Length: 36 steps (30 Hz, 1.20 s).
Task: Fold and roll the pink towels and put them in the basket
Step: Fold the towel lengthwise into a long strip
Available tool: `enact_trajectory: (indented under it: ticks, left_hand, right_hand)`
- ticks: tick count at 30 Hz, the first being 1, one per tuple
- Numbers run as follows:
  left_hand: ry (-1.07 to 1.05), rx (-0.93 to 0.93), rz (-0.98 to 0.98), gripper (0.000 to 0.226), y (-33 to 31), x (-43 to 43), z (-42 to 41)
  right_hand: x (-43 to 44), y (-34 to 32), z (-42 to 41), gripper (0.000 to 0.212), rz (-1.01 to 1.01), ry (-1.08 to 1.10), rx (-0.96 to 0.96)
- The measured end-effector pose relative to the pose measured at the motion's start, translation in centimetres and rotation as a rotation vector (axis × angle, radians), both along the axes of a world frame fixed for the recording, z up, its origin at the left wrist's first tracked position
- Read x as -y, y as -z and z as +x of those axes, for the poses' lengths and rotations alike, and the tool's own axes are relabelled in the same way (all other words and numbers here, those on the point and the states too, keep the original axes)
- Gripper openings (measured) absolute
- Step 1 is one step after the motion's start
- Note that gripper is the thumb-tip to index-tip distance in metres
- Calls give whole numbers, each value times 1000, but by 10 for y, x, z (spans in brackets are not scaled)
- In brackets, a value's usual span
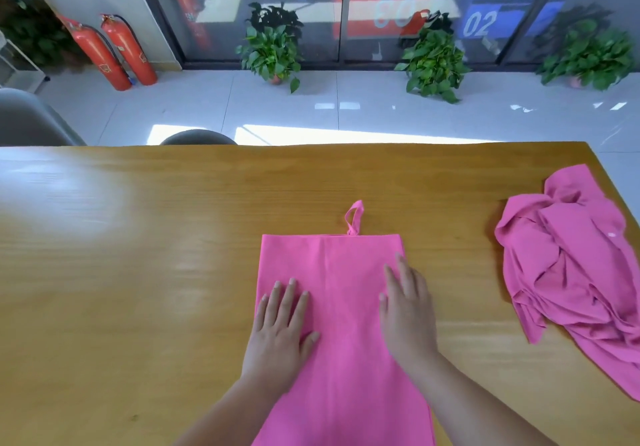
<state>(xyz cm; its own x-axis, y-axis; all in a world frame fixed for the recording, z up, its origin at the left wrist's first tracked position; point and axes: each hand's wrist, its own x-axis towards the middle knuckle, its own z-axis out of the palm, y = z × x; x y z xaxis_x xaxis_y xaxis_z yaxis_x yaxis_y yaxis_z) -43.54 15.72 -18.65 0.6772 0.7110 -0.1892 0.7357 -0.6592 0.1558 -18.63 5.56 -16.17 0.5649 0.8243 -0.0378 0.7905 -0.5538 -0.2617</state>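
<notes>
A folded pink towel was laid flat on the wooden table at lower centre. It was pressed by the left hand and right hand, fingers straight, nothing grasped. A crumpled pink towel was seen at the right edge.

Bright daylight pours through the far windows, throwing white glare on the table and floor; edges bend, background slightly soft.

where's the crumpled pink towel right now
In the head view the crumpled towel lies at the table's right edge, apart from the folded towel under both hands.
</notes>
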Motion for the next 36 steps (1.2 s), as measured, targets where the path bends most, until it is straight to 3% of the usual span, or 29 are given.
enact_trajectory:
  ticks: [3,6,16,22,25,29,34,36]
  left_hand:
    - [162,62,-14,76,4,-3,16]
    - [203,80,-1,78,1,-24,14]
    - [-63,73,39,78,7,-94,17]
    - [-252,95,43,62,-4,-139,23]
    - [-445,127,16,51,-15,-153,34]
    - [-694,187,-250,48,-14,-172,46]
    - [-786,186,-369,31,-17,-179,48]
    - [-772,183,-408,24,-22,-181,49]
  right_hand:
    - [2,5,-29,74,-152,-405,10]
    - [4,9,-13,75,-215,-479,17]
    - [-33,25,44,70,-141,-105,84]
    - [-59,12,78,57,-95,169,37]
    - [-75,3,86,57,-70,244,-92]
    - [-95,-2,98,52,-66,427,-396]
    - [-100,-4,105,20,-88,503,-563]
    - [-99,-6,105,17,-40,499,-584]
